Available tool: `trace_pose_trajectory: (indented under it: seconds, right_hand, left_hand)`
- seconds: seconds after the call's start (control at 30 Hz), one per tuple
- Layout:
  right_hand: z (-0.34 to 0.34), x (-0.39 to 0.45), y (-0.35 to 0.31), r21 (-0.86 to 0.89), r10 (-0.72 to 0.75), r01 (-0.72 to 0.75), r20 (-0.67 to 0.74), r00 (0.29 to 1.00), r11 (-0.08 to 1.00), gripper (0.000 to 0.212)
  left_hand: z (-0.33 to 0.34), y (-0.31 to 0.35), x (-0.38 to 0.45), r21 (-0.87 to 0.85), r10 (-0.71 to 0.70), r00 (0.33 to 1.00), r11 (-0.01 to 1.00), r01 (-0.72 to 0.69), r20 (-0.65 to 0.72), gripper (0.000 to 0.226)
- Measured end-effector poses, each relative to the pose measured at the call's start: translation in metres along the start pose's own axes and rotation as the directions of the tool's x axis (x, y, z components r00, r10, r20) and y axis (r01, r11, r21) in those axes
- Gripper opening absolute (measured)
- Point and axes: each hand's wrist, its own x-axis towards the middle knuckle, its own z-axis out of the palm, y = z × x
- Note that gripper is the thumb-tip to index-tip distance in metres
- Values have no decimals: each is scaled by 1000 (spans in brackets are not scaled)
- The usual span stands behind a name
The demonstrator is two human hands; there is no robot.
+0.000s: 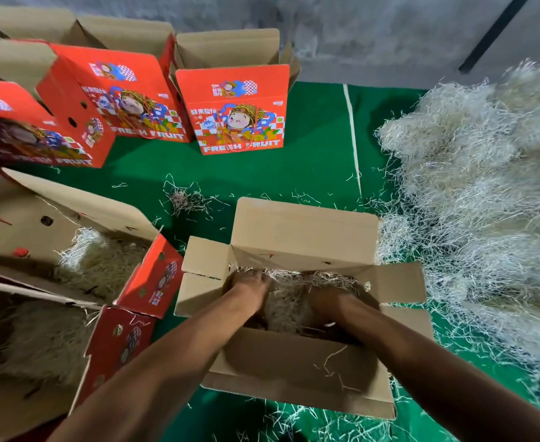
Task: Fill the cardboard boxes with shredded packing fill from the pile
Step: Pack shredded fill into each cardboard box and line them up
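Observation:
An open cardboard box point(303, 231) stands in front of me on the green floor, flaps spread out. Pale shredded fill point(286, 299) lies inside it. Both my hands are down inside this box on the fill. My left hand point(249, 282) is at the box's left inner corner, fingers curled into the shreds. My right hand point(324, 298) sits on the fill right of centre; its fingers are buried and hidden. The big pile of shredded fill point(472, 193) rises at the right, touching the box's right side.
Two open boxes holding fill, one point(80, 250) behind the other point(39, 339), stand at my left. Several upright red "FRESH FRUIT" boxes, such as the one at centre back point(235, 110), line the back. A small tuft of shreds point(184, 199) and loose strands lie on the green floor point(310, 154). A grey wall point(374, 33) is behind.

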Motion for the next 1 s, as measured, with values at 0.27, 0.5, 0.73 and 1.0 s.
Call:
trace_pose_trajectory:
  seconds: [0.27, 0.5, 0.73, 1.0]
  right_hand:
    - [-20, -12, -8, -129, -129, 90, -337, 933, 987, 37]
    - [2, 5, -1, -200, -310, 262, -270, 912, 944, 77]
    - [20, 10, -2, -276, -256, 185, -251, 933, 943, 81]
    - [-6, -22, -8, -5, 132, -146, -399, 908, 989, 29]
  left_hand:
    - [-5, 18, -15, 108, -67, 997, 992, 71, -38, 72]
    - [-8, 10, -16, -76, 36, 998, 997, -32, 55, 62]
    - [1, 7, -12, -97, -42, 994, 994, 51, 96, 74]
    - [-5, 13, -26, -355, -54, 958, 933, -51, -281, 36]
